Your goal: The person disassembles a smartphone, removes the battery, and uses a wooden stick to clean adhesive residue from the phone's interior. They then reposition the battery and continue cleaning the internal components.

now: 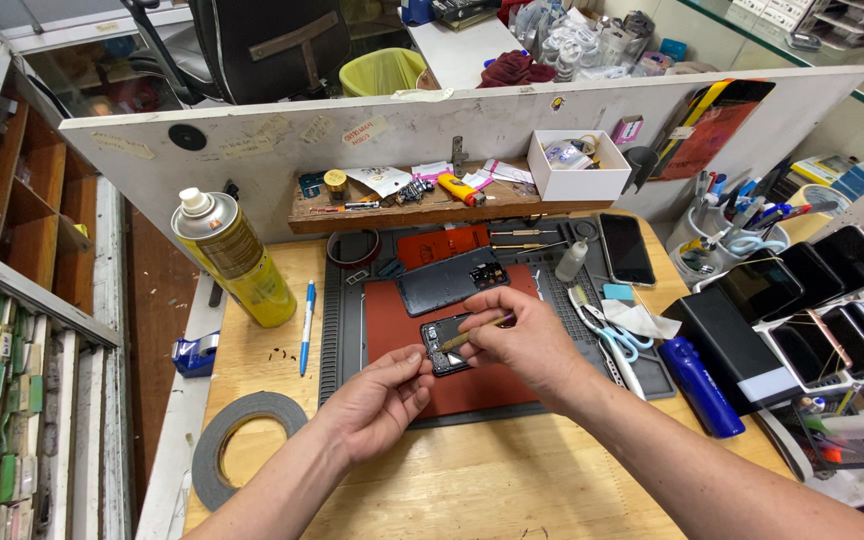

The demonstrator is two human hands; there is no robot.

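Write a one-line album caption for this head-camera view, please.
Left hand steadies a small opened dark phone on a red work mat while right hand applies a thin wooden-handled tool.

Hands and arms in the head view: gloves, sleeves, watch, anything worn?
Nothing worn that shows. The left hand and right hand are bare, no gloves. No rings, watch or wristband can be seen. Both forearms are bare to the frame edge, with no sleeves in view.

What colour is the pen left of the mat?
Blue and white pen, seen in the head view.
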